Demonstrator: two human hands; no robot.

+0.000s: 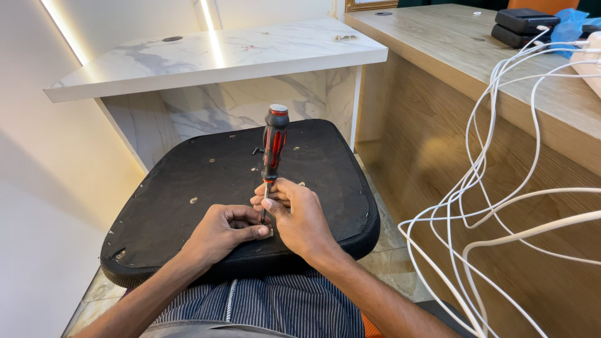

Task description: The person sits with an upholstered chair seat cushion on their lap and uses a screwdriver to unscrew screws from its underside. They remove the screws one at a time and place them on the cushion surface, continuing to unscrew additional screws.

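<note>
Head view shows, at lower centre, the left hand (226,231) curled closed, pinching the tip area of a red-and-black screwdriver (273,145); just right, the right hand (298,216) grips its shaft, upright on a black seat cushion (175,188); white cables (501,188) hang at right.

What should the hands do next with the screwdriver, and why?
Probably slide the right hand up onto the red and black screwdriver handle. Both hands, the left hand included, pinch low around the shaft near the tip on the black seat underside, while the handle stands free above.
</note>
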